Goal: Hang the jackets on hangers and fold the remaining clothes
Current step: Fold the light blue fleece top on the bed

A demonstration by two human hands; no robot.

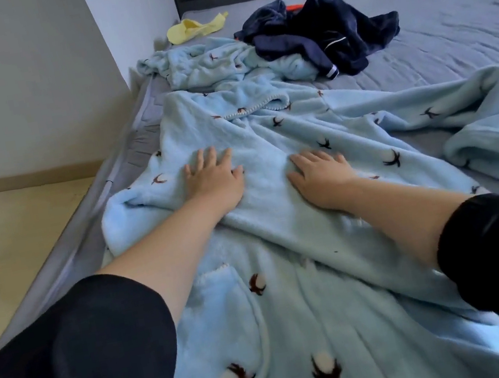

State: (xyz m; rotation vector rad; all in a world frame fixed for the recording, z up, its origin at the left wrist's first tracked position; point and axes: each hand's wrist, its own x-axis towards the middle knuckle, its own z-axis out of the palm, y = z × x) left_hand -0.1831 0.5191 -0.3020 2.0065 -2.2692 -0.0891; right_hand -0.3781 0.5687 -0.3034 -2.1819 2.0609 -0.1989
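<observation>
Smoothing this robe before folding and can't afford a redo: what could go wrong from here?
The fleece robe is bunched under the left hand right by the bed edge; it could slip floorward. Its far sleeve sprawls rightward beyond the right hand, so the fold may come out lopsided.

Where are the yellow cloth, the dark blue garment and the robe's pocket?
yellow cloth [194,29]: head view, on its crumpled middle.
dark blue garment [324,32]: head view, on its bunched middle.
robe's pocket [221,337]: head view, on its fluffy front.
</observation>
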